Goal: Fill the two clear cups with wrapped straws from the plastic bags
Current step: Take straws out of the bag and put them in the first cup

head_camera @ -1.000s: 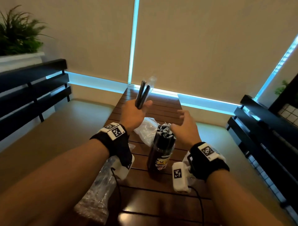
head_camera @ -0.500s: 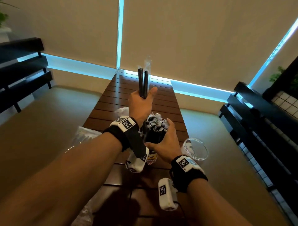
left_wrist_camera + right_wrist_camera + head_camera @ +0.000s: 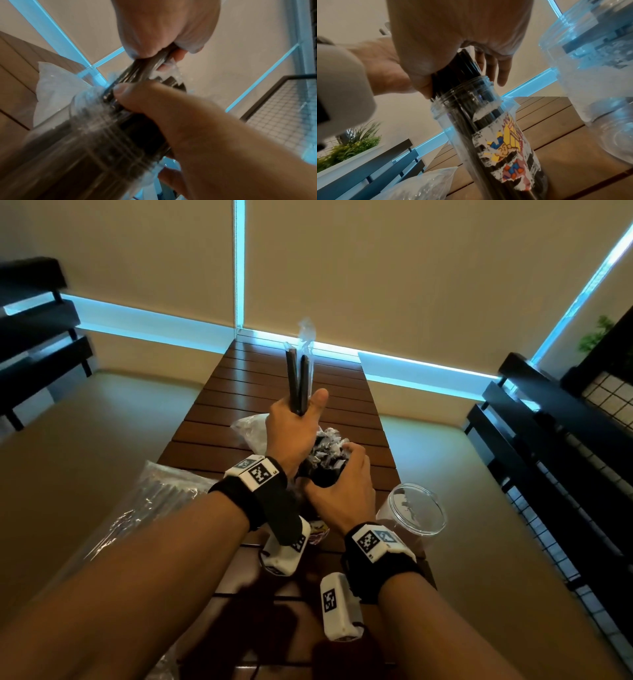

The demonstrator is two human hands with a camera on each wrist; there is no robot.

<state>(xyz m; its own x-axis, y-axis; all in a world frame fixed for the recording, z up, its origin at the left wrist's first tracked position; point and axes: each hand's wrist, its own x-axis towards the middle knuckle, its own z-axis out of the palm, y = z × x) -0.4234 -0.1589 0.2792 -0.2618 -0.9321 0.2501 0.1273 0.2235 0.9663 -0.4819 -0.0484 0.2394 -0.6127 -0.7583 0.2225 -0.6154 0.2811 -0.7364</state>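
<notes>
My left hand (image 3: 303, 414) grips a few black wrapped straws (image 3: 297, 381) upright, just above and behind the stickered clear cup (image 3: 489, 129). That cup stands on the wooden table (image 3: 212, 419) packed with black straws (image 3: 325, 462). My right hand (image 3: 340, 474) is curled round the straw bundle at the cup's mouth, thumb (image 3: 137, 94) on the near side. The second clear cup (image 3: 416, 513) stands without straws to the right. In the left wrist view my left hand (image 3: 164, 40) pinches the straws' (image 3: 147, 66) lower part.
A plastic bag of straws (image 3: 154, 505) lies at the table's left edge, and a crumpled bag (image 3: 250, 429) lies behind the filled cup. Dark benches (image 3: 555, 460) flank the table on both sides. A planter (image 3: 351, 148) sits beyond the left bench.
My right hand, open in the air a second ago, has closed round the straws at the cup's mouth. The left hand has swung its straws upright over the cup.
</notes>
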